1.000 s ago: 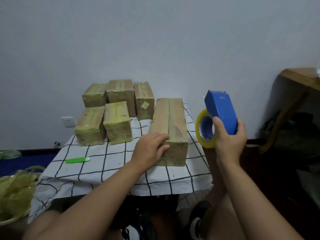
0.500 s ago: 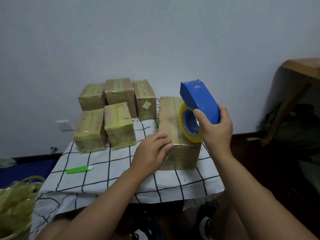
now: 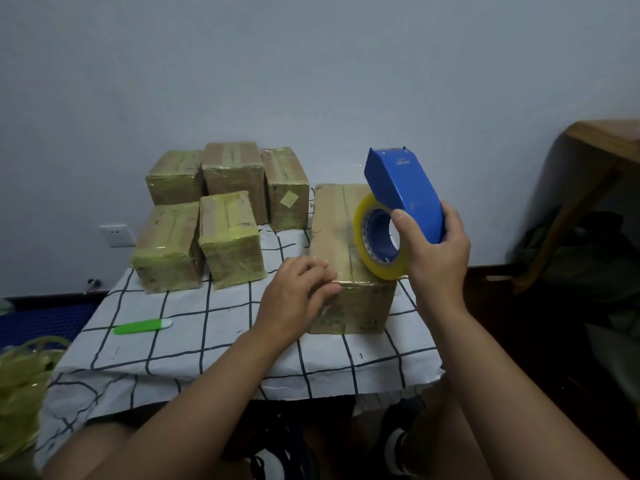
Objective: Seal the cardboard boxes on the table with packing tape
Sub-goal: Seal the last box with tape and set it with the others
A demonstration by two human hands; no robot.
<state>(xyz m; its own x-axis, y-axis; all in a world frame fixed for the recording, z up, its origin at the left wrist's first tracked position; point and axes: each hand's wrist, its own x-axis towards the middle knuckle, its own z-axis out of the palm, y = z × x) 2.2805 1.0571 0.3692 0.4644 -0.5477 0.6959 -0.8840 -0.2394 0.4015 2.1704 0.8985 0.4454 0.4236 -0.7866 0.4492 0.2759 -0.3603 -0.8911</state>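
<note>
A long cardboard box (image 3: 332,230) lies on the checked tablecloth (image 3: 207,337), its near end toward me. My left hand (image 3: 294,299) rests on the box's near left corner, fingers lying along the top edge. My right hand (image 3: 436,254) grips a blue tape dispenser (image 3: 405,192) with a yellow tape roll (image 3: 377,237). The roll's lower edge touches the box's near top edge. Several smaller boxes (image 3: 228,233) wrapped in yellowish tape stand at the back left.
A green utility knife (image 3: 142,327) lies on the cloth at the front left. A heap of used yellow tape (image 3: 20,386) sits at the far left. A wooden piece of furniture (image 3: 602,140) stands at the right. A wall socket (image 3: 116,233) is behind the table.
My right hand has brought the dispenser left and down from beside the table onto the long box's near top edge. My left hand has stayed on the box's near corner.
</note>
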